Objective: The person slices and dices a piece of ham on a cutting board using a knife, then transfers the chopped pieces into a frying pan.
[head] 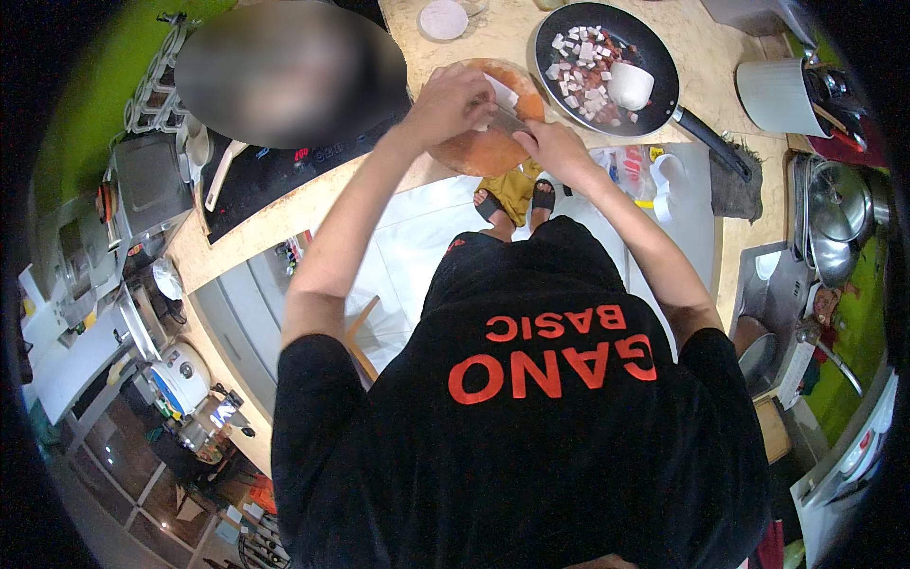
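A round orange-brown cutting board [476,156] lies at the counter edge before me. My right hand [558,149] grips a knife [509,122], whose blade points left over the board. My left hand [455,105] is bent over a white food block [502,90], perhaps tofu, with its fingers close to the blade; its fingertips are partly hidden. Just right of the board, a black frying pan [604,126] holds white cubes [584,53], reddish chopped bits [604,78] and a larger rounded white piece [630,85].
A black cooktop [266,185] with a lit red display lies left of the board, partly under a blurred oval. A wooden utensil [224,174] rests on it. The pan's handle [714,142] reaches over a dark cloth [736,188]. Further right are a utensil holder [775,96] and a sink [771,284].
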A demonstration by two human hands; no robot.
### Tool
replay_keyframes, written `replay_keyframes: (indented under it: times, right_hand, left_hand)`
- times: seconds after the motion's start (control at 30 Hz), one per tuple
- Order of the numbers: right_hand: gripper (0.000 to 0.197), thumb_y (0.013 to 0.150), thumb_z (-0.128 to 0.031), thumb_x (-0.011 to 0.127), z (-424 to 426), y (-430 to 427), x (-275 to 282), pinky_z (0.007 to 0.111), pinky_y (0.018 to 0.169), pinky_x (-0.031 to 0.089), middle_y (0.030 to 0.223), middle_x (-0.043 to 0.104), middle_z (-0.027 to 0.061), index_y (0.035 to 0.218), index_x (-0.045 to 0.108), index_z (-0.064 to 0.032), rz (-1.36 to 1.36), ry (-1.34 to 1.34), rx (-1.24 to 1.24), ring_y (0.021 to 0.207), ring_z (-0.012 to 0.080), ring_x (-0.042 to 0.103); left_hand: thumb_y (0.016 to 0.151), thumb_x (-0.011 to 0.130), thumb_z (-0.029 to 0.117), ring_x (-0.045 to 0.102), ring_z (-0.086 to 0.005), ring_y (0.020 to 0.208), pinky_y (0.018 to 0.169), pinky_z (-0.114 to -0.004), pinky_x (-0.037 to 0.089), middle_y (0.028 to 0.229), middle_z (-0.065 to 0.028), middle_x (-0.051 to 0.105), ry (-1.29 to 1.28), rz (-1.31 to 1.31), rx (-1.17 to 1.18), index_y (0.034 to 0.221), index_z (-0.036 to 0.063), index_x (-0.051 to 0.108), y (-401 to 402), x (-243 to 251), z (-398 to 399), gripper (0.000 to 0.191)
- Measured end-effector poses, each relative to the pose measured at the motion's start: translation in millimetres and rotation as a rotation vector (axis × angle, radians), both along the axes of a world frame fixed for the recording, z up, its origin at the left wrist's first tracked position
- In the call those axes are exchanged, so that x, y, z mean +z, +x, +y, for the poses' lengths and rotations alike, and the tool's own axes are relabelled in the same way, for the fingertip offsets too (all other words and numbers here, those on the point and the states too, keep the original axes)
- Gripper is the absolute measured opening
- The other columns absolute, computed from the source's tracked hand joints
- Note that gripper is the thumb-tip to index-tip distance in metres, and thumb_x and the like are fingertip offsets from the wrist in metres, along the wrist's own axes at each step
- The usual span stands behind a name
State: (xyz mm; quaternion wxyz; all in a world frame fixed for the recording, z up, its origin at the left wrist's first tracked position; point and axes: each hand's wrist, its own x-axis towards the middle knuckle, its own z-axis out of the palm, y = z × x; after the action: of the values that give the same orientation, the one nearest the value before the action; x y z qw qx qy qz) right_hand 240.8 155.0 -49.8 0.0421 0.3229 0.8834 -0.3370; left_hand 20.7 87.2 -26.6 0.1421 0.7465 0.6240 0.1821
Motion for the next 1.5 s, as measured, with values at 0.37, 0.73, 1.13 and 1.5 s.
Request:
replay_keyframes:
  times: [0.37,0.73,1.13,1.5]
  right_hand:
    - [0.036,0.098,-0.038,0.05,-6.9,7.2,-18.3,0.052,0.068,0.049,0.077,0.065,0.0229,0.1,0.061,-0.0037,0.155,0.04,-0.067,0.077,0.043,0.064]
    - [0.033,0.098,-0.036,0.051,-7.7,8.3,-9.4,0.052,0.068,0.049,0.078,0.066,0.0221,0.104,0.062,-0.0046,0.191,0.021,-0.144,0.076,0.0425,0.064]
    - [0.023,0.097,-0.02,0.049,-10.9,48.1,-6.0,0.05,0.066,0.047,0.077,0.063,0.0277,0.107,0.051,0.0009,0.243,-0.107,-0.392,0.078,0.0459,0.063]
    - [0.025,0.095,-0.015,0.048,-31.3,48.1,-15.8,0.055,0.077,0.047,0.089,0.065,0.0291,0.115,0.046,-0.0019,0.182,-0.212,-0.456,0.087,0.0479,0.062]
  left_hand:
    - [0.087,0.066,0.023,0.055,-0.0239,0.099,0.089,-0.036,0.037,0.093,-0.0059,0.06,-0.13,0.093,-0.312,0.094,0.0078,0.063,-8.7,15.4,37.1,0.017]
    - [0.09,0.063,0.025,0.056,-0.0248,0.101,0.094,-0.038,0.037,0.106,-0.0071,0.064,-0.18,0.146,-0.379,0.106,0.0076,0.067,-22.3,24.3,34.7,0.024]
    - [0.069,0.08,0.016,0.048,-0.0277,0.124,0.104,-0.042,0.04,0.129,-0.0082,0.052,-0.005,0.174,-0.203,0.121,0.0125,0.057,-13.5,13.5,-14.4,0.057]
    - [0.088,0.064,0.022,0.061,-0.0317,0.106,0.089,-0.041,0.053,0.128,-0.0104,0.053,-0.053,0.166,-0.376,0.122,0.0119,0.058,-20.0,-7.2,-0.4,0.036]
